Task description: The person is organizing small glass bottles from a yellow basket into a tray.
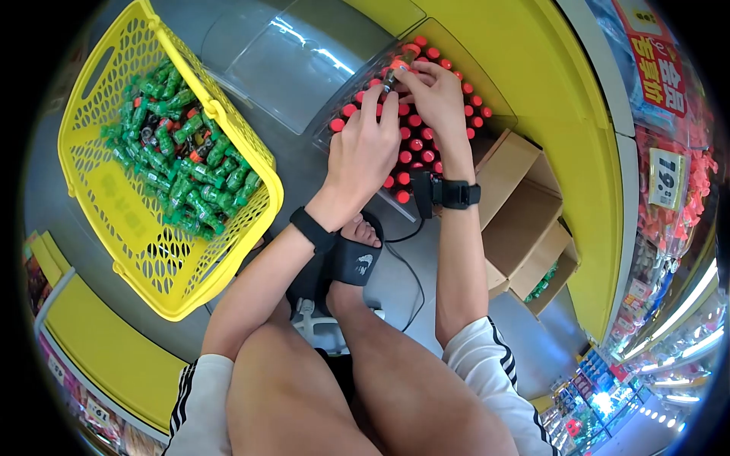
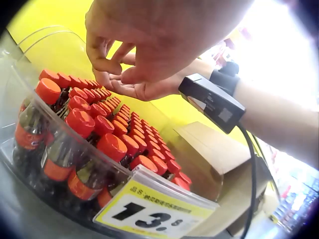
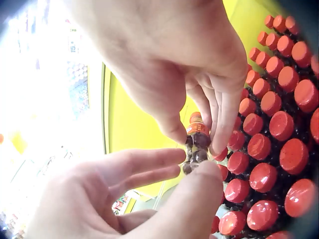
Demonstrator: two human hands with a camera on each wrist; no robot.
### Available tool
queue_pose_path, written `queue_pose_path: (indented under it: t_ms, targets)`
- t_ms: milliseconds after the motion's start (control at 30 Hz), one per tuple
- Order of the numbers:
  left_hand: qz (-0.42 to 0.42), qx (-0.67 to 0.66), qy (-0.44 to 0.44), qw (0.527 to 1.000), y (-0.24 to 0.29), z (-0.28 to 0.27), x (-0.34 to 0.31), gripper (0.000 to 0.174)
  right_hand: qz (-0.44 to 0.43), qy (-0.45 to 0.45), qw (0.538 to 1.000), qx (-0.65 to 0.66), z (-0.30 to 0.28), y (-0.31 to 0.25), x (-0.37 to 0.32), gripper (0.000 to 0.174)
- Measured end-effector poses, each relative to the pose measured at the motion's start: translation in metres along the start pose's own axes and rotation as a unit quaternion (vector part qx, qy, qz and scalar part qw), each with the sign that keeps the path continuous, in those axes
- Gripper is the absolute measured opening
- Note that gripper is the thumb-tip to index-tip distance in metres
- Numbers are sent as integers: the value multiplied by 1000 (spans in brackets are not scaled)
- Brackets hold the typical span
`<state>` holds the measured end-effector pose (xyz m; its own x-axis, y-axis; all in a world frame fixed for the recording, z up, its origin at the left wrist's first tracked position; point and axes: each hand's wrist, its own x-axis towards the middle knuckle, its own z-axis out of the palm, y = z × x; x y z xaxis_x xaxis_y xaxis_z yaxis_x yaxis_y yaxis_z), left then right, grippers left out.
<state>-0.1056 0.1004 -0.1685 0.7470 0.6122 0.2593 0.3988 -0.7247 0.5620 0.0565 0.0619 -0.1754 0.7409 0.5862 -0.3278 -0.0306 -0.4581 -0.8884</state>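
Between the fingertips of both hands is a small bottle (image 3: 198, 140) with an orange-red cap and dark contents. My right hand (image 1: 441, 102) pinches it near the capped end between thumb and fingers. The left hand (image 1: 363, 152) pinches its other end, fingertips close to those of the right in the right wrist view. Both hands are over a clear plastic bin (image 2: 82, 130), packed with upright red-capped bottles (image 2: 112, 147) of dark liquid. In the left wrist view the held bottle is hidden behind the fingers.
A yellow basket (image 1: 171, 296) of green-wrapped small bottles (image 1: 205, 190) stands at the left. Right of the bin are opened cardboard boxes (image 1: 525, 213). A price tag (image 2: 154, 211) fronts the bin. A cable (image 1: 414, 296) crosses the floor near the sandalled foot (image 1: 357, 254).
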Motion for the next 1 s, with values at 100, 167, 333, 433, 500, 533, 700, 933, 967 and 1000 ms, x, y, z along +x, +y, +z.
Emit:
queue_pose_path:
  t_ms: [100,167,333,433,500,533,700,933,967,1000]
  targets:
    - [40,-29,15,999,-7,-7,-19,32,-34,-18,999,8,-7,8,-24,49]
    - [38,-52,23,998,-12,-15,-31,30,-71,-35,994,-78,-13,6,-43,44]
    - [-60,-138,5,989,-26,-29,-43,21,-100,-82,977,-169,-9,-19,-80,39]
    - [-94,-162,14,982,-31,-35,-44,29,-226,-123,929,-267,-4,-12,-83,42]
    - [-121,-169,14,978,-35,-37,-47,40,-235,-125,918,-294,3,-13,-88,40]
    - [-122,-168,14,978,-38,-36,-48,40,-247,-123,906,-321,7,-16,-91,39]
    - [-60,-136,34,988,-46,-35,-45,39,-288,-84,889,-345,22,0,-94,38]
    - [33,-48,23,998,-51,-32,-31,33,-274,6,894,-356,18,4,-105,46]
    - [47,-19,16,999,-52,-31,-30,40,-278,20,887,-367,17,5,-107,45]
    - [62,9,10,998,-52,-30,-29,47,-277,20,887,-367,17,7,-107,45]
